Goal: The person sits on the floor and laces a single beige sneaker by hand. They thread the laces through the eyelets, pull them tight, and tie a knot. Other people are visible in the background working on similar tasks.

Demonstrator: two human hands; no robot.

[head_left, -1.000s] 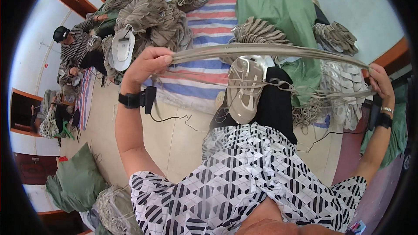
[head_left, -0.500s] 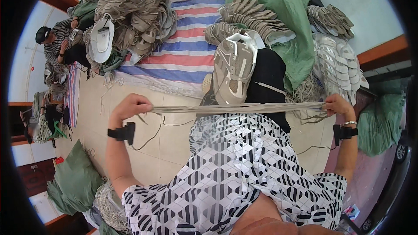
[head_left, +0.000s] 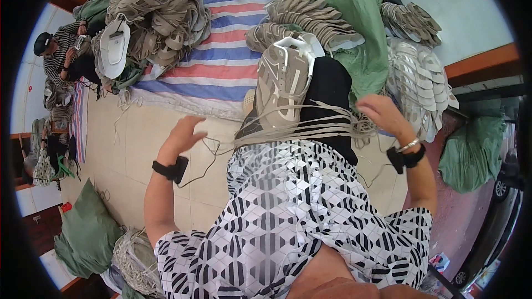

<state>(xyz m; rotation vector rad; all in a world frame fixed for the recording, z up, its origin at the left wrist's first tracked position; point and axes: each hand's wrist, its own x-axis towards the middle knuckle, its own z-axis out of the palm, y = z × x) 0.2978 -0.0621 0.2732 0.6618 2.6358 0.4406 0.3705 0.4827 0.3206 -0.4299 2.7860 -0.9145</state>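
Beige laces [head_left: 277, 134] now lie slack across the lap, just below the toe of the shoe [head_left: 285, 83]; I no longer see them pulled taut between both hands. Left hand [head_left: 185, 134]: fingers parted, off the laces. Right hand [head_left: 385, 113]: fingers loosely extended, gripping nothing I can see, near the laces' right end. Shoe still rests on black trousers [head_left: 331, 91]; pale side mark, too small for me to read.

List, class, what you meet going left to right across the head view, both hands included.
Green sack on the floor → left hand → beige shoe on the lap → right hand → green sack at far right.
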